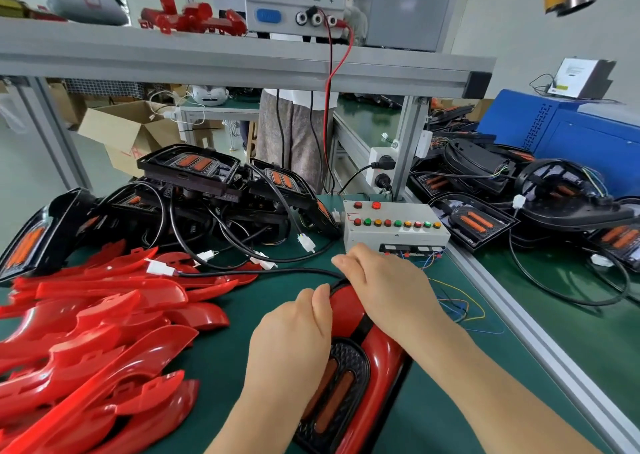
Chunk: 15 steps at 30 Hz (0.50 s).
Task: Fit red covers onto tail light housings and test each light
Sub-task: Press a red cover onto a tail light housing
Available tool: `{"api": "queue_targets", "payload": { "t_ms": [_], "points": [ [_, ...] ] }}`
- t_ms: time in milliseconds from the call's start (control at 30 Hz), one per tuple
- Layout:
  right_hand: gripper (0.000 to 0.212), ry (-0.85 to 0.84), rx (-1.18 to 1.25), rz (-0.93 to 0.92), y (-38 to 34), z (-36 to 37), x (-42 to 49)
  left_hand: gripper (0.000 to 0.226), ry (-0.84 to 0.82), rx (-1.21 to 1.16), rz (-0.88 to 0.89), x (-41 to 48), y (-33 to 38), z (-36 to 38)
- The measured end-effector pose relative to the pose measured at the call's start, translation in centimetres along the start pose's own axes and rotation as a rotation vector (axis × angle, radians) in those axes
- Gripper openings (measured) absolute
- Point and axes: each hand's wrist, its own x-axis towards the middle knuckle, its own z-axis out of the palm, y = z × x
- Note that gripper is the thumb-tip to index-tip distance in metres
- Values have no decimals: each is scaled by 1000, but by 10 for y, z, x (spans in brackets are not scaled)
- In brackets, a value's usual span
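Observation:
A tail light housing with a red cover (384, 353) on it lies on the green mat in front of me, its black grille and orange lenses (341, 394) facing up. My left hand (294, 336) lies on the cover's left side, thumb and fingers bent over its edge. Over the cover's far end my right hand (384, 280) presses down, fingers curled over the rim where the black cable (263, 273) leaves. The cable's white plug (160, 268) lies loose on the red covers.
A heap of loose red covers (86, 336) fills the left. Bare black housings (194, 190) with cables are stacked behind it, more on the right bench (554, 204). A grey test box (394, 228) with coloured buttons stands ahead. A power supply (294, 0) sits on the shelf.

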Motion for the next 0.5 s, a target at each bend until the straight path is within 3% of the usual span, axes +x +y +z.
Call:
{"api": "queue_targets", "payload": {
  "t_ms": [67, 133, 300, 400, 500],
  "points": [
    [55, -121, 128, 73, 3, -6, 4, 41, 129, 28, 12, 5, -2, 7],
    [59, -187, 121, 106, 3, -7, 12, 46, 148, 98, 75, 8, 1, 14],
    [43, -59, -93, -14, 1, 6, 16, 41, 110, -50, -16, 7, -4, 12],
    [40, -22, -43, -14, 3, 8, 16, 63, 15, -144, -178, 10, -15, 5],
    [41, 10, -22, 15, 4, 11, 17, 64, 21, 9, -169, 9, -24, 2]
  ]
}}
